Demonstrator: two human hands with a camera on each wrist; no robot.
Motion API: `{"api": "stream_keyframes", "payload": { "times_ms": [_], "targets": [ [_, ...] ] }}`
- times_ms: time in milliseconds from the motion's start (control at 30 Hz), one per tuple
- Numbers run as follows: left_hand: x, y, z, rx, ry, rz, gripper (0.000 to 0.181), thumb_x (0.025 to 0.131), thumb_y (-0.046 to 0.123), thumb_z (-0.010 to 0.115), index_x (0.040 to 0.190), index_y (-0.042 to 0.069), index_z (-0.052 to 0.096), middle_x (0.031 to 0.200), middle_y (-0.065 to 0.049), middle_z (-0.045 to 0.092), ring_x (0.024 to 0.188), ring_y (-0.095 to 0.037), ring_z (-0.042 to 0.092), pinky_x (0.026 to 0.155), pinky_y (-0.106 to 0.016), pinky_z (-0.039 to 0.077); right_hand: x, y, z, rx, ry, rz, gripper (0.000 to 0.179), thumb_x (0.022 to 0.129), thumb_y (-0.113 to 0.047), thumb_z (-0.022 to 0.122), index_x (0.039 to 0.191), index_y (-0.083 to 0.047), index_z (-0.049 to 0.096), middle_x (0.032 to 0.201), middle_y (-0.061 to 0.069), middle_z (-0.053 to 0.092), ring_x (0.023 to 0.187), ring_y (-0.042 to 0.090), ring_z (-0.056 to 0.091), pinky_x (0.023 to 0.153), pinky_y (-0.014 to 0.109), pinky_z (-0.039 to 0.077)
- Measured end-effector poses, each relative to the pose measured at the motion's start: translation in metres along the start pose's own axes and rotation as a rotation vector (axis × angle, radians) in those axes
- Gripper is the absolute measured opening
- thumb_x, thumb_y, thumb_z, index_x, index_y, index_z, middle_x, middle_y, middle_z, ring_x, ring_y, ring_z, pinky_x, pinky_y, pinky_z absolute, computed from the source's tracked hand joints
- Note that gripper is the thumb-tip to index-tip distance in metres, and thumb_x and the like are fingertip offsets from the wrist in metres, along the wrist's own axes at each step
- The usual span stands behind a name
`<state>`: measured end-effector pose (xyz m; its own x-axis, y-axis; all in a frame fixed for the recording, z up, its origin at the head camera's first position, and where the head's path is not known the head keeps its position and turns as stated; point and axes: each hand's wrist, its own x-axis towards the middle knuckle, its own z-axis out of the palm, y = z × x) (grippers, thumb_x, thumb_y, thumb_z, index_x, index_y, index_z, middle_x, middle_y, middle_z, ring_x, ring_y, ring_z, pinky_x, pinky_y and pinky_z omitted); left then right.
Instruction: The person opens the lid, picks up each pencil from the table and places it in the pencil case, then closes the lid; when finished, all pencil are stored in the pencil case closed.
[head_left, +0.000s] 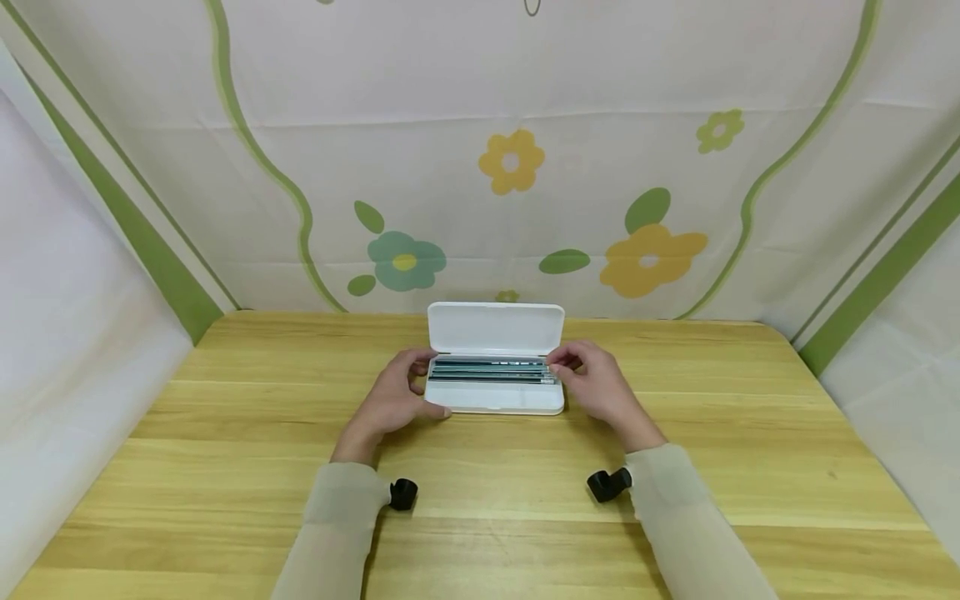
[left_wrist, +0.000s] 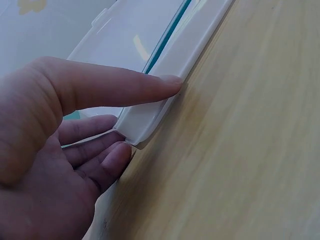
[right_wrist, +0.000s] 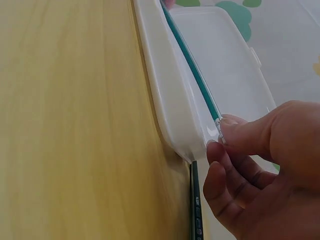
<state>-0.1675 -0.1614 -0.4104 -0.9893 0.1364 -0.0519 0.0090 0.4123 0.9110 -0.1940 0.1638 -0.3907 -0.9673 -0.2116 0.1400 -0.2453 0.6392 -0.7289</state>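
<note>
A white pencil case (head_left: pixel 480 402) lies on the table, its lid (head_left: pixel 495 327) raised at the back. Several green pencils (head_left: pixel 487 372) lie lengthwise in its rear part, eraser ends to the right. My left hand (head_left: pixel 393 398) holds the case's left end, thumb (left_wrist: pixel 150 90) along the front edge and fingers at the end wall. At the right end, the thumb and forefinger of my right hand (head_left: pixel 596 383) pinch the end of a teal pencil (right_wrist: pixel 195 70), seen over the case rim in the right wrist view.
The wooden table (head_left: pixel 480 492) reaches back to a hanging cloth (head_left: pixel 420 150) printed with flowers, close behind the lid. In the right wrist view, a dark green stick with pale lettering (right_wrist: pixel 196 205) shows beyond the case's corner. Black wrist mounts (head_left: pixel 403 494) sit on both sleeves.
</note>
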Motion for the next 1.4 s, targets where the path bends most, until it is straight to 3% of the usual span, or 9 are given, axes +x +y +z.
{"api": "stream_keyframes", "payload": {
  "times_ms": [167,367,833,1400],
  "targets": [
    [-0.001,0.001,-0.001,0.009,0.002,-0.017,0.095,0.073,0.003,0.096,0.156,0.007,0.05,0.144,-0.019,0.054,0.108,-0.03,0.057,0.094,-0.038,0.053,0.003,-0.001,0.005,0.005,-0.002,0.015,0.01,0.104,-0.006,0.068,0.11,-0.006,0.076,0.113,0.014,0.069,0.099,0.028,0.062,0.088,0.038,0.051],
    [-0.002,0.002,-0.001,0.008,0.001,-0.024,0.095,0.073,0.002,0.095,0.157,0.008,0.05,0.145,-0.02,0.054,0.103,-0.029,0.059,0.094,-0.038,0.053,0.005,0.001,0.011,0.003,0.01,0.041,0.009,0.103,-0.007,0.07,0.107,-0.008,0.078,0.111,0.013,0.069,0.093,0.025,0.058,0.082,0.034,0.049],
    [0.0,0.002,-0.001,0.002,-0.009,-0.023,0.095,0.074,0.002,0.095,0.157,0.007,0.049,0.145,-0.019,0.055,0.107,-0.03,0.058,0.094,-0.036,0.052,0.005,0.003,0.012,-0.026,0.013,0.042,0.011,0.1,-0.008,0.072,0.107,-0.01,0.081,0.103,0.01,0.066,0.088,0.023,0.056,0.079,0.034,0.047],
    [0.003,-0.002,0.0,0.002,-0.033,0.003,0.092,0.074,0.002,0.095,0.154,0.004,0.049,0.146,-0.021,0.056,0.106,-0.03,0.058,0.091,-0.033,0.05,0.003,0.003,0.013,-0.03,0.009,0.035,0.012,0.1,-0.011,0.073,0.109,-0.011,0.081,0.105,0.01,0.066,0.088,0.023,0.056,0.079,0.034,0.047]
  ]
}}
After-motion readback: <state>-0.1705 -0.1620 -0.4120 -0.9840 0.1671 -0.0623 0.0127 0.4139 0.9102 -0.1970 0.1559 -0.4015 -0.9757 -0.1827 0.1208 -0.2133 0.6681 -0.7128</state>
